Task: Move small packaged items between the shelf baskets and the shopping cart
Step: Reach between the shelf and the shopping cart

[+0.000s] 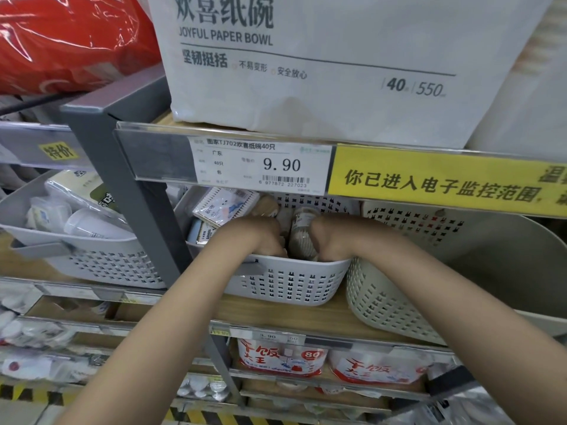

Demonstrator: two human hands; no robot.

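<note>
Cotton-swab packs [302, 237] lie in the perforated white plastic basket [288, 286] under the 9.90 price tag [264, 164], where the left hand [260, 237] and right hand [331, 237] dip inside, fingers hidden, grip unclear, beside a rounder cream basket [386, 305].

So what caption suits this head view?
Both hands reach into a white shelf basket of small packaged items.

Grey shelving upright [122, 185], wooden shelf boards [306, 317], hazard-striped floor edge [27, 394]
</note>
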